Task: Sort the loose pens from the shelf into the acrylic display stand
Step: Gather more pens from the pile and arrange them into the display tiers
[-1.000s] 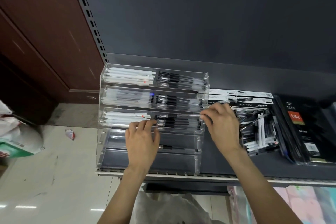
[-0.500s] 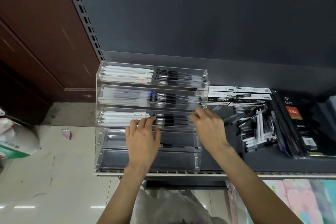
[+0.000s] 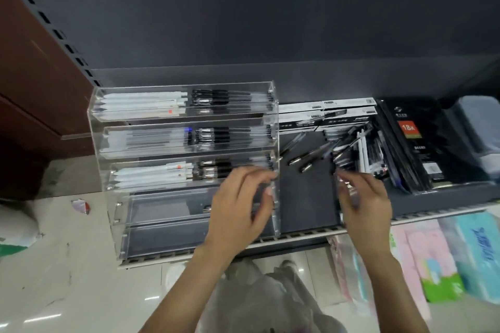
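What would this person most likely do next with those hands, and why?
Probably reach the right hand forward to pick one of the loose pens off the dark shelf. Both hands look free of pens, though blur makes that uncertain. The right hand hovers just short of the pile, and the acrylic stand's two lowest tiers look nearly bare. The left hand waits at the stand.

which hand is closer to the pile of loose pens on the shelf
Right. The right hand hovers just in front of the pile of loose pens; the left hand is further left, in front of the acrylic display stand.
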Motion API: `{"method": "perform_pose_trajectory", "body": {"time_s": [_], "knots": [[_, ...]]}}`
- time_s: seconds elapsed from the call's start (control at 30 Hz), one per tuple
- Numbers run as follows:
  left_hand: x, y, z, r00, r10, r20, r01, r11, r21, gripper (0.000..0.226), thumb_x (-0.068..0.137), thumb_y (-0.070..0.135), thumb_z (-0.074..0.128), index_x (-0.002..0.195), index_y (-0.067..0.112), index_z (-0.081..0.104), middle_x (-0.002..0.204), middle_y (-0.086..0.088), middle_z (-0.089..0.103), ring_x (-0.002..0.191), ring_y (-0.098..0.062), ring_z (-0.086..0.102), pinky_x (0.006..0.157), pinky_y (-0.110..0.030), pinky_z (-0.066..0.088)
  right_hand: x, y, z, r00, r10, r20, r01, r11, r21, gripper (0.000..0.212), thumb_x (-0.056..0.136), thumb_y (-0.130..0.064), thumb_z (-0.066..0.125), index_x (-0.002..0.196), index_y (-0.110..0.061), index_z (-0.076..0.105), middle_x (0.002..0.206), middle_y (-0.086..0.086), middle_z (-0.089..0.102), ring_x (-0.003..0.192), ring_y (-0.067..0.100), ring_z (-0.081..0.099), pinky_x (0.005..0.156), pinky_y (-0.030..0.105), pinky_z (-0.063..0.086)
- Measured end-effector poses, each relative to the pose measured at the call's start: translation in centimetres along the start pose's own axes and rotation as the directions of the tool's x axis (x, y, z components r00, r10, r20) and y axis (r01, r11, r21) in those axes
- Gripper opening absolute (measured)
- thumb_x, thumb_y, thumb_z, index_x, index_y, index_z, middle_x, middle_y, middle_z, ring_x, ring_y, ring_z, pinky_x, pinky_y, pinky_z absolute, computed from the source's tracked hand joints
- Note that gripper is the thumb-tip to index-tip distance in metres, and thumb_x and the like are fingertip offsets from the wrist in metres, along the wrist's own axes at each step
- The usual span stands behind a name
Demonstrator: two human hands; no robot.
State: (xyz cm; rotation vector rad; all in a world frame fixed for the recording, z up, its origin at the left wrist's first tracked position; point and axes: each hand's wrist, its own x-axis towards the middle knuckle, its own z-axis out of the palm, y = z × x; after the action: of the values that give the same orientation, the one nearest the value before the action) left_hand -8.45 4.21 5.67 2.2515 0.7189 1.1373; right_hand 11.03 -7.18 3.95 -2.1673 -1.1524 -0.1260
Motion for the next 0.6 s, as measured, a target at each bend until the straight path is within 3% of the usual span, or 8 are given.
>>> {"method": "perform_pose_trajectory", "body": {"time_s": [0.1, 0.2, 0.3, 0.37, 0.47, 0.6], "knots": [[0.1, 2.7, 5.4, 0.976, -0.006, 0.219, 0.021, 0.998, -0.066, 0.013, 0.09, 0.021, 0.053, 0.103, 0.019, 0.054, 0.091, 0.004, 0.057, 0.083, -0.007, 0.053, 0.072, -0.021, 0.047, -1.2, 7.0, -0.7, 0.963, 0.202, 0.18, -0.185, 0.977, -0.107, 0.038, 0.076, -0.018, 0.048, 0.107, -0.01, 0.068, 0.103, 0.011, 0.066, 0.091, 0.035, 0.059, 0.08, 0.033, 0.042], [0.1, 3.7, 11.7, 0.804, -0.311, 0.507, 0.244, 0.95, 0.196, 0.042, 0.089, 0.044, 0.056, 0.123, 0.022, 0.046, 0.114, 0.005, 0.053, 0.107, -0.013, 0.05, 0.088, -0.029, 0.046, -0.8, 11.4, -1.0, 0.917, 0.224, 0.329, -0.172, 0.969, -0.179, 0.038, 0.073, -0.007, 0.059, 0.11, -0.011, 0.066, 0.105, 0.013, 0.064, 0.093, 0.039, 0.059, 0.079, 0.04, 0.05], [0.2, 3.1, 17.2, 0.681, -0.519, 0.517, 0.256, 0.83, 0.496, 0.091, 0.078, 0.066, 0.057, 0.146, 0.019, 0.019, 0.143, -0.001, 0.03, 0.132, -0.022, 0.028, 0.11, -0.035, 0.029, 0.7, 13.5, -0.7, 0.9, 0.183, 0.396, -0.131, 0.979, -0.154, 0.05, 0.073, 0.003, 0.068, 0.12, -0.012, 0.06, 0.115, 0.016, 0.056, 0.099, 0.04, 0.057, 0.079, 0.042, 0.052], [0.4, 2.9, 19.8, 0.635, -0.596, 0.491, 0.242, 0.757, 0.607, 0.102, 0.07, 0.071, 0.061, 0.146, 0.018, 0.017, 0.143, -0.004, 0.025, 0.132, -0.024, 0.025, 0.11, -0.037, 0.028, 1.7, 14.8, -0.4, 0.871, 0.145, 0.469, -0.081, 0.985, -0.155, 0.057, 0.08, -0.004, 0.065, 0.132, -0.017, 0.049, 0.131, 0.012, 0.045, 0.108, 0.034, 0.055, 0.084, 0.039, 0.051], [0.8, 2.8, 22.0, 0.567, -0.659, 0.494, 0.243, 0.707, 0.664, 0.078, 0.07, 0.068, 0.064, 0.129, 0.023, 0.038, 0.127, -0.001, 0.039, 0.122, -0.02, 0.036, 0.099, -0.033, 0.04, 3.2, 16.2, 0.0, 0.788, 0.15, 0.597, -0.019, 0.975, -0.22, 0.059, 0.088, -0.012, 0.057, 0.14, -0.024, 0.032, 0.143, 0.007, 0.028, 0.11, 0.028, 0.055, 0.085, 0.036, 0.049], [1.0, 2.6, 22.7, 0.519, -0.713, 0.472, 0.318, 0.673, 0.667, 0.042, 0.084, 0.053, 0.06, 0.115, 0.027, 0.049, 0.112, 0.007, 0.062, 0.106, -0.018, 0.058, 0.084, -0.032, 0.049, 4.8, 17.5, 0.2, 0.788, 0.054, 0.614, 0.033, 0.991, -0.129, 0.049, 0.087, -0.007, 0.056, 0.132, -0.019, 0.04, 0.138, 0.004, 0.033, 0.104, 0.028, 0.059, 0.083, 0.036, 0.05]]}}
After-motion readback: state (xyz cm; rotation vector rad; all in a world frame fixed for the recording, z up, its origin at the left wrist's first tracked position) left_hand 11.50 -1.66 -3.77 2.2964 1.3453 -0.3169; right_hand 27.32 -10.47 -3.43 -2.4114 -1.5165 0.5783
